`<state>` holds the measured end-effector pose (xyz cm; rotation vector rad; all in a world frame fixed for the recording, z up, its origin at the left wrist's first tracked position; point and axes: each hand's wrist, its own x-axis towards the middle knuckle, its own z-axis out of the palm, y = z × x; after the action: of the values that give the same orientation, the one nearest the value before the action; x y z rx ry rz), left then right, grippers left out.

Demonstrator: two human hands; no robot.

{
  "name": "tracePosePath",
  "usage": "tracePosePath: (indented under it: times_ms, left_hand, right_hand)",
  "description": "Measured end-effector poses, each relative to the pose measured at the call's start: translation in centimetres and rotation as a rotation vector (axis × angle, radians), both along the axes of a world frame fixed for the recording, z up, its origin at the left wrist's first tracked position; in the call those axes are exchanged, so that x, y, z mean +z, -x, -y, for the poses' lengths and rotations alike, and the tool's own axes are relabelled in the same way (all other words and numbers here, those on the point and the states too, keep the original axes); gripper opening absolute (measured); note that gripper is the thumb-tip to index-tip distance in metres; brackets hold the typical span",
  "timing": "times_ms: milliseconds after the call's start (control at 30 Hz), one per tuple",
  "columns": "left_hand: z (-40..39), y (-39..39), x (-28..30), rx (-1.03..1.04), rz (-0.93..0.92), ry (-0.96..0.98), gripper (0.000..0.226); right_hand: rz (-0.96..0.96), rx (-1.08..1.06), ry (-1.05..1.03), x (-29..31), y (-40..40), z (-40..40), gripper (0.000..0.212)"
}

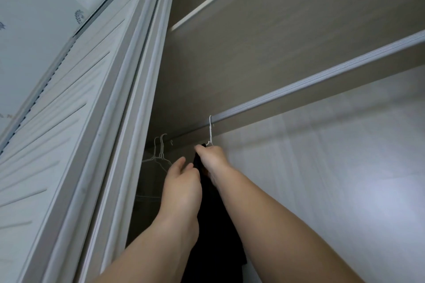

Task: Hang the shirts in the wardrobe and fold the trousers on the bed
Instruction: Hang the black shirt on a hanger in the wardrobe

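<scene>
The black shirt (213, 225) hangs low in the centre of the frame, between your two forearms, on a white hanger (210, 132) whose hook sits over the wardrobe rail (322, 78). Your right hand (212, 155) is closed around the hanger's neck, just under the hook. Your left hand (184, 181) touches the dark cloth with loosely curled fingers; whether it grips, you cannot tell. Empty hangers (159, 151) hang left of centre.

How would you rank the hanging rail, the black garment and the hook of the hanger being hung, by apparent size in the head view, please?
1. Hanging rail
2. Black garment, partly hidden by arms
3. Hanger hook
</scene>
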<state>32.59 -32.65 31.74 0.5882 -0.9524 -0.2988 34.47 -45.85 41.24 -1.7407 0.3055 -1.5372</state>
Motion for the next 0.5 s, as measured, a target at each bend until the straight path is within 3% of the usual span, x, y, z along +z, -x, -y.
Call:
tracePosePath:
  times_ms: [167,367,500]
  left_hand:
    - [-0.5,0.3,-0.3,-0.007,-0.013,-0.012,0.057]
    - [-1.5,1.2,-2.3,-0.006,0.002,0.013,0.055]
    - [-3.2,1.1,-5.2,0.065,0.03,-0.071,0.051]
  right_hand:
    - [0.0,0.099,0.027,-1.0,2.2,-1.4,0.034]
    - [-0.024,0.396,0.011,-5.9,7.4,-4.7,0.007]
    - [-0.125,0.453,0.035,-9.1,11.3,-7.1,0.018]
